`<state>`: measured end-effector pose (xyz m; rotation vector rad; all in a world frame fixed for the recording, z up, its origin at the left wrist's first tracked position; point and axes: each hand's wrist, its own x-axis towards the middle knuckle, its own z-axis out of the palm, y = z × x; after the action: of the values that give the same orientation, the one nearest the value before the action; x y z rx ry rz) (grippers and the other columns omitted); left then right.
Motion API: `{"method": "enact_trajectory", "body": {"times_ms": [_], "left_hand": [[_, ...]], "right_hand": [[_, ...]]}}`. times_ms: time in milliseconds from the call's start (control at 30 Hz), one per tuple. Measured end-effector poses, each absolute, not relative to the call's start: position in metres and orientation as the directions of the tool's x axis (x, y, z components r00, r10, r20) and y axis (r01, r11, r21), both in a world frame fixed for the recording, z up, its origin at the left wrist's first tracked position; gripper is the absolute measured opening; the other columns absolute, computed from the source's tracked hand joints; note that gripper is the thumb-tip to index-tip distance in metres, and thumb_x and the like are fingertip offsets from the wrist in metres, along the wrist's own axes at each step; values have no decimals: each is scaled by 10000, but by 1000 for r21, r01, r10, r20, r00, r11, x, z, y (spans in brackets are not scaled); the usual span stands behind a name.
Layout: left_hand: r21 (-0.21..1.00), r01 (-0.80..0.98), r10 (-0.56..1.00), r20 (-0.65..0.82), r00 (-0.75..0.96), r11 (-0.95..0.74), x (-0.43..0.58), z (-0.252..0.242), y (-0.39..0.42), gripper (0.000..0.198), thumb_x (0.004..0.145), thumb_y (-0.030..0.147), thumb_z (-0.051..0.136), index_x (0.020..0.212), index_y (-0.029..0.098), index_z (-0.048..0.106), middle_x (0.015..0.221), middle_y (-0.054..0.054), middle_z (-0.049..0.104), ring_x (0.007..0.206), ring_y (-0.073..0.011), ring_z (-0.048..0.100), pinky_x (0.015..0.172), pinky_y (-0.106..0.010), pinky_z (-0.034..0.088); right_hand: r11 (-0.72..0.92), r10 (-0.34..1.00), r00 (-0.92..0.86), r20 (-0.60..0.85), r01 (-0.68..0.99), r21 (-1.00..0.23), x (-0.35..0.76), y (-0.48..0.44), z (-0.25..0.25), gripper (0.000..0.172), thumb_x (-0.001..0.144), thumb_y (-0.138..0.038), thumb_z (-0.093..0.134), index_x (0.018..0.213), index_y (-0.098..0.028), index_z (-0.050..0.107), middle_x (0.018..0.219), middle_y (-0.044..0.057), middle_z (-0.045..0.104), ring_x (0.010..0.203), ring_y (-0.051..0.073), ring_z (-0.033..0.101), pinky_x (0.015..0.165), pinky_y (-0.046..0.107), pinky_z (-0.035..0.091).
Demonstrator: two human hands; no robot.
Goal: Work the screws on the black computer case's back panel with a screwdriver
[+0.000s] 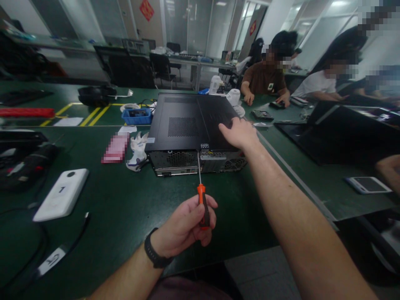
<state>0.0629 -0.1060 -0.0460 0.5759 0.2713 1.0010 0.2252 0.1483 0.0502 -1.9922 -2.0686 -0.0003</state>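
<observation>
A black desktop computer case (184, 110) lies on its side on the green table, its rear panel turned toward me. My left hand (190, 221), with a black watch on the wrist, is closed around the orange and black handle of a screwdriver (201, 189). The screwdriver's shaft reaches forward to the upper edge of the rear panel (181, 159), near the middle; whether its tip sits in a screw is too small to tell. My right hand (239, 133) rests on the right part of the case's top with its fingers spread, holding nothing.
Left of the case are a white glove (137, 152), a blue bin (136, 116) and a pink packet (115, 148). Nearer lie a white power bank (62, 195) and a black cable (81, 227). A laptop (340, 133) and a phone (368, 185) lie right; people sit beyond.
</observation>
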Motion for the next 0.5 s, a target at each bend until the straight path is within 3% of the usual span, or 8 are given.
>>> {"method": "enact_trajectory", "body": {"times_ms": [67, 167, 333, 500], "left_hand": [[553, -699, 838, 5, 546, 453, 62, -43, -105, 377, 1004, 446, 671, 1210, 130, 674, 865, -34, 670, 580, -79, 573, 569, -218, 531], [543, -693, 829, -12, 558, 475, 62, -42, -105, 293, 994, 395, 684, 1129, 135, 684, 900, -50, 688, 607, -85, 599, 592, -224, 546], [571, -711, 845, 54, 531, 411, 65, -50, -106, 296, 961, 445, 752, 1006, 196, 599, 862, 2, 678, 489, -31, 459, 492, -169, 471], [535, -700, 827, 3, 562, 473, 62, -45, -106, 373, 1017, 455, 648, 1203, 133, 681, 863, -30, 662, 568, -71, 549, 556, -212, 527]], "right_hand": [[55, 981, -17, 196, 981, -187, 225, 148, 50, 775, 981, -693, 437, 1444, -88, 579, 1519, 281, 566, 1406, 466, 521, 1150, 649, 415], [55, 980, -18, 197, 981, -186, 225, 148, 50, 774, 983, -690, 439, 1447, -87, 578, 1525, 281, 563, 1417, 469, 515, 1153, 652, 418], [51, 983, -16, 183, 981, -188, 225, 148, 51, 786, 984, -693, 435, 1463, -83, 562, 1532, 286, 552, 1424, 474, 509, 1156, 656, 411], [58, 981, -22, 193, 981, -185, 225, 148, 51, 767, 984, -685, 436, 1436, -82, 577, 1516, 292, 561, 1408, 479, 518, 1144, 652, 417]]}}
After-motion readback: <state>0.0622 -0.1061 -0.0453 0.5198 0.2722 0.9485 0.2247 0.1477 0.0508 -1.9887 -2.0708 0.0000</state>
